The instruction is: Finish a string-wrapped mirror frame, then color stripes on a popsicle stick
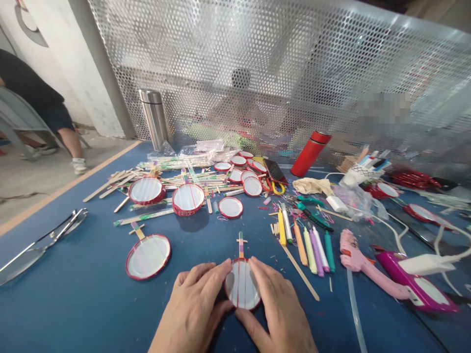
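Note:
A round white disc [242, 284] with a red rim and thin lines across its face lies on the blue table, close to me. From its top sticks a coloured stick [241, 244] with a small crosspiece. My left hand [200, 299] holds the disc's left edge, fingers on the rim and thumb near the bottom. On the right edge, my right hand [274, 299] grips it the same way. A similar disc [148, 256] with its own stick lies to the left of my hands.
Farther back are stacked discs [187, 198] and wooden sticks. Coloured markers [300, 242], a pink glue gun [371, 269] and a red bottle [311, 153] stand or lie rightward. Glasses [44, 242] lie far left; a steel flask [154, 120] stands behind. A seated person [37, 93] is beyond the table.

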Motion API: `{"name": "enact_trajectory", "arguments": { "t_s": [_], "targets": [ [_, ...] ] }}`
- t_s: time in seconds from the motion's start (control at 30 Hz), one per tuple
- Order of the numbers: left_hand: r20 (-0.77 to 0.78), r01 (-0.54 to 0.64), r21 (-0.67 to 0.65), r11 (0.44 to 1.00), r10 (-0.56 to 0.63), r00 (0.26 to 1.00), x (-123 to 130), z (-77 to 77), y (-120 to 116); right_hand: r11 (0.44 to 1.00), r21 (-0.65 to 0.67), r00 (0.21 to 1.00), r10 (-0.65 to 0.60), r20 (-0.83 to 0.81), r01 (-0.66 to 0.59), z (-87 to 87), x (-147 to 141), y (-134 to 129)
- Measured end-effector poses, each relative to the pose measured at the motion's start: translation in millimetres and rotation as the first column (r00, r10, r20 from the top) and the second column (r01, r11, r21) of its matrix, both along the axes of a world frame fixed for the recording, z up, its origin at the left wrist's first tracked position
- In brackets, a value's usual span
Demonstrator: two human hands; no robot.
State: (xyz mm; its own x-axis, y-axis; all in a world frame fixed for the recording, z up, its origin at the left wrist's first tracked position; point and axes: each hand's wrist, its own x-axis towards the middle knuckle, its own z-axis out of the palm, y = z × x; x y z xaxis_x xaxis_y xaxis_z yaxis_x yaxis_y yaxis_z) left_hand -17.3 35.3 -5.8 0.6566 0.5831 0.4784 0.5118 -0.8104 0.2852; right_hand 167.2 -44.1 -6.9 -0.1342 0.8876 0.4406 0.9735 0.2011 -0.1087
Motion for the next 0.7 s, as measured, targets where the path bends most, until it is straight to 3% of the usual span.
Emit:
{"name": "enact_trajectory", "arguments": {
  "t_s": [0.23,0.7],
  "targets": [
    [-0.023,0.004,-0.002,1.0,-0.004,1.0,0.3,0.5,-0.5,0.996,0.085,1.0,-0.01,-0.012,0.011,6.3,-3.7,2.1],
    [-0.014,-0.004,0.003,1.0,0.004,1.0,0.3,0.3,-0.9,0.994,0.107,1.0,-0.005,0.001,0.005,8.8,-5.0,4.4]
  ]
}}
